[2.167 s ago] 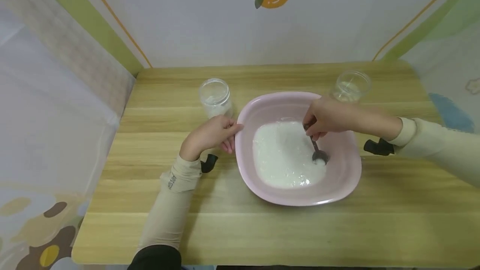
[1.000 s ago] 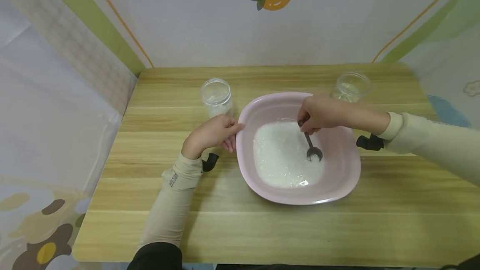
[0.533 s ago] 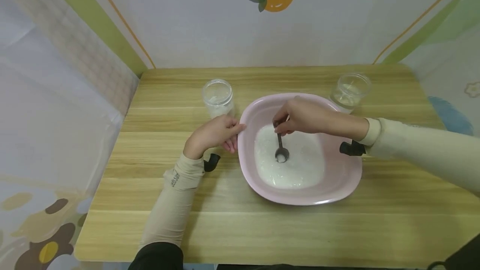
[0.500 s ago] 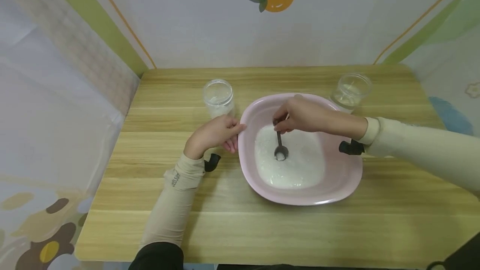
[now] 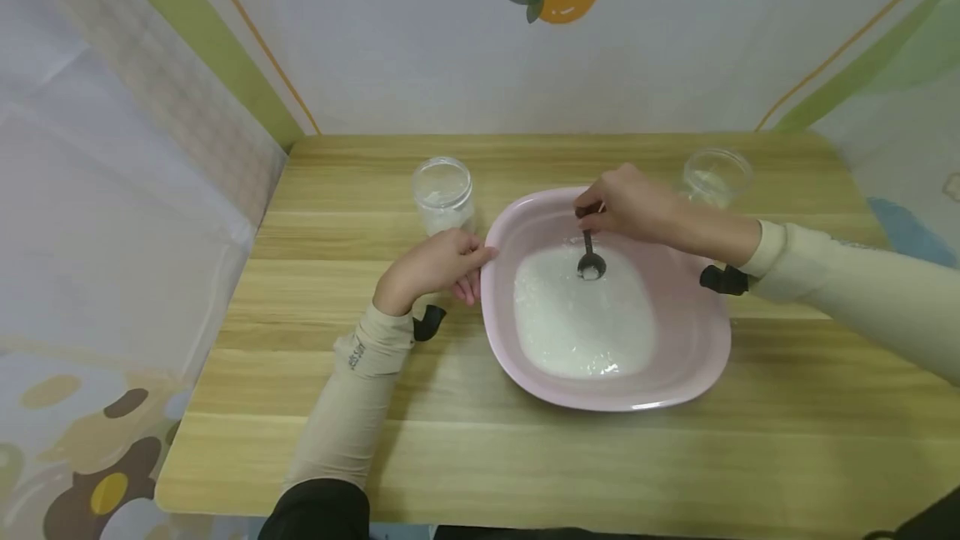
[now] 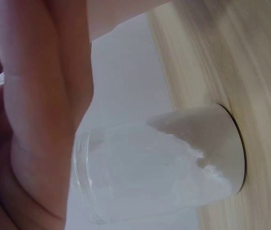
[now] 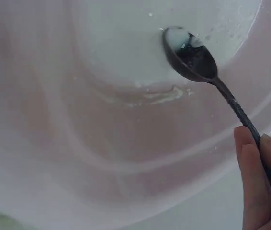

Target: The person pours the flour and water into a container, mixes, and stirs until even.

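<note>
A pink plastic basin [image 5: 607, 394] stands on the wooden table, with milky white liquid [image 5: 585, 323] covering its bottom. My left hand [image 5: 433, 265] grips the basin's left rim, thumb at the edge and fingers curled below it on the outside. Between thumb and fingers my right hand [image 5: 637, 207] pinches the handle of a dark spoon [image 5: 591, 263], reaching over the far side of the basin. In the right wrist view the spoon's bowl [image 7: 190, 57] is over the white liquid and carries a little white stuff. The right fingertips [image 7: 244, 139] close on the handle.
Just behind my left hand stands a clear jar [image 5: 442, 194]; the left wrist view shows white powder [image 6: 207, 153] sloping inside it. Another clear jar [image 5: 716, 177] is at the back right, partly behind my right forearm. A printed backdrop [image 5: 420, 48] rises behind the table [image 5: 480, 473].
My right hand swept the spoon leftward across the liquid, then brought it back somewhat right and toward the basin's far side. The left hand keeps its hold on the rim.
</note>
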### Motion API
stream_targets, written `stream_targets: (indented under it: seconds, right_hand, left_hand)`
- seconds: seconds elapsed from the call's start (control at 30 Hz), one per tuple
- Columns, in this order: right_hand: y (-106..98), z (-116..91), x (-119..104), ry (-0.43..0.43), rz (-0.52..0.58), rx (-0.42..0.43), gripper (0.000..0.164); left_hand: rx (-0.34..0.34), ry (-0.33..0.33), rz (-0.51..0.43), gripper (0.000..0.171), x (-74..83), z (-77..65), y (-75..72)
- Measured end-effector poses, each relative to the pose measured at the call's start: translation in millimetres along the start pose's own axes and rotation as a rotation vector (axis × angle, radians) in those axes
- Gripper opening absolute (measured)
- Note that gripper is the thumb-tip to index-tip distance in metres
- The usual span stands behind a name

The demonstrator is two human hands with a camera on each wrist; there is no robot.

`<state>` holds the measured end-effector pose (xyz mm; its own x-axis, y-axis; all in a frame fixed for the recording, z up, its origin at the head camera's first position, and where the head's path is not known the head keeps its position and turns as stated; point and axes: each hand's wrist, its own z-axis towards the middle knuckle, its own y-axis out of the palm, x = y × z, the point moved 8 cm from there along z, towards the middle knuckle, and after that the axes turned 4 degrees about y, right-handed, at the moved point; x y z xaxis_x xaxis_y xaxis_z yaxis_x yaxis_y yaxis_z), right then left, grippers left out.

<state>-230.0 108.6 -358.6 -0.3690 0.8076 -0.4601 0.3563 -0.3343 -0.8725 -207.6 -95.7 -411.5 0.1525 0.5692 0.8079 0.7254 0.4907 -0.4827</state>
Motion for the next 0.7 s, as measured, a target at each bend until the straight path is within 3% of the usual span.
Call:
stream_targets:
  seconds: [0.1,0.23,0.33,0.43,0.5,0.63,0.7]
  right_hand:
    - [-2.4,-5.4,2.8,0.013,-0.079,-0.035,0.006]
    - [6.5,-15.1,5.2,0.026,-0.137,-0.153,0.012]
    - [21.3,-22.7,2.9,0.031,-0.055,-0.266,0.010]
    - [34.6,-27.4,-5.5,0.004,0.070,-0.324,0.009]
    - [39.3,-27.7,-13.2,-0.039,0.118,-0.321,0.012]
    - [36.8,-20.4,-27.4,-0.129,0.114,-0.232,0.016]
    - [32.1,-14.9,-28.3,-0.120,0.117,-0.178,0.014]
  left_hand:
    - [-0.002,0.002,-0.003,0.037,1.3,0.1,-0.3]
    - [-0.007,-0.005,-0.017,0.037,0.4,-0.1,0.8]
    - [-0.005,-0.015,-0.025,0.037,-1.4,-1.3,0.2]
    - [-0.004,-0.018,-0.026,0.037,-2.2,-3.1,-1.3]
    - [-0.005,-0.016,-0.025,0.037,-2.5,-4.3,-2.1]
    - [0.001,-0.014,-0.023,0.038,-3.9,-6.5,-4.1]
    - [0.008,-0.014,-0.025,0.038,-4.2,-7.5,-4.8]
